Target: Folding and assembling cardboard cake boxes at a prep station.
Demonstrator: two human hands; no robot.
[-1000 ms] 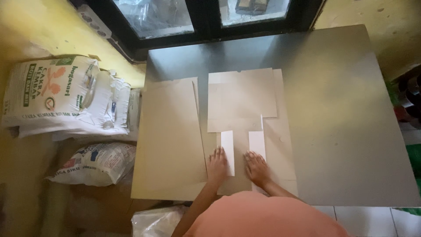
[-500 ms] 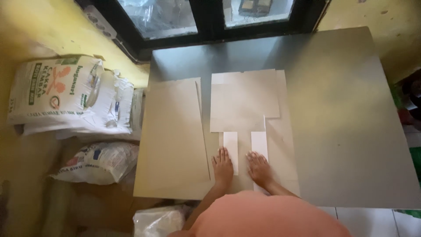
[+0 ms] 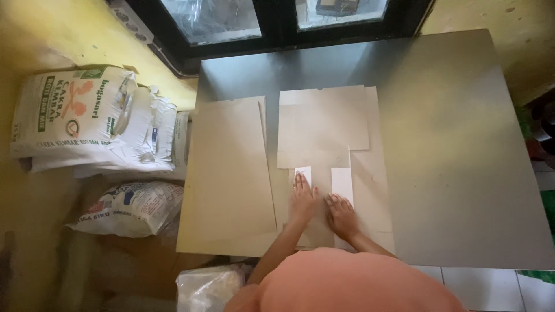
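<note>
Flat and unclenched, left hand point(image 3: 303, 199) and right hand point(image 3: 341, 215) press the cardboard sheet point(image 3: 324, 130), which stretches ahead of them.

Grey table point(image 3: 451, 173): two flat cardboard sheets side by side toward left edge. Left hand point(image 3: 303, 199) and right hand point(image 3: 342, 215) pressed flat, palms down, on right-hand cardboard sheet point(image 3: 324, 127) near front edge; left-hand cardboard sheet point(image 3: 228, 179) untouched.
</note>
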